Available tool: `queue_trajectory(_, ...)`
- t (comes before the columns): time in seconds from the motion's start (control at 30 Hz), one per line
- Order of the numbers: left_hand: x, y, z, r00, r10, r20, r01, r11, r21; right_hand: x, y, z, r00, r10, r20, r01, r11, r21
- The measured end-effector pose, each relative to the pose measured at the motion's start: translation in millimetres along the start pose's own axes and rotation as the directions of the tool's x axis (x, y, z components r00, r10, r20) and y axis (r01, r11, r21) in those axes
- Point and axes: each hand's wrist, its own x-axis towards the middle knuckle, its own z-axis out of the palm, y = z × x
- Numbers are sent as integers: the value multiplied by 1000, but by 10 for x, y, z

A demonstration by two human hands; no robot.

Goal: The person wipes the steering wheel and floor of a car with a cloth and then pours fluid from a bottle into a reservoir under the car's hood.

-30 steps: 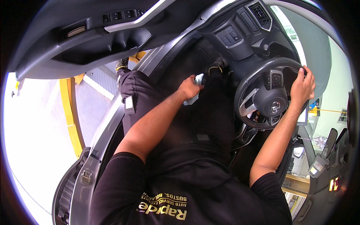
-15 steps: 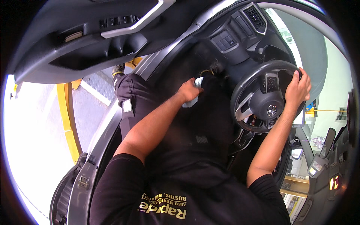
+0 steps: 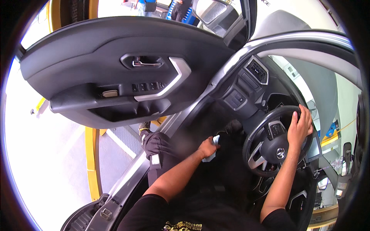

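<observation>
Seated in a car, I have my right hand (image 3: pixel 300 126) closed round the top right of the black steering wheel (image 3: pixel 249 140). In my left hand (image 3: pixel 208 148), low over my lap, is a pale blue flat item (image 3: pixel 210 157); cloth or paper, I cannot tell which. My fingers cover part of it. My left leg (image 3: pixel 157 144) reaches out over the door sill, its foot outside the car. The other leg is dark in the footwell, near the pedals, which are hidden.
The driver's door (image 3: pixel 96 73) stands wide open on my left, with a silver pull handle (image 3: pixel 179 79) and window switches. Beyond the sill, a yellow metal post (image 3: pixel 92 165) stands by the grey floor. Two people (image 3: pixel 181 9) are past the door. The dashboard (image 3: pixel 241 86) lies ahead.
My view has swung left and up, so more of the open door and the people beyond it show. Both hands keep their holds; the wheel's emblem appears slightly turned.
</observation>
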Motion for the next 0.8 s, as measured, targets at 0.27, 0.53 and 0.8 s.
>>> queue_trajectory(0.27,-84,2,-8,999,-32,17,32,999,37,1,10,-42,999,15,34,-14,1000,-24)
queue_trajectory(0.53,-198,-156,-55,997,-74,18,74,997,5,25,99,51,999,-36,39,33,997,74)
queue_trajectory(0.8,-71,5,-61,999,-38,-13,38,999,5,95,25,23,999,-7,47,7,1000,13)
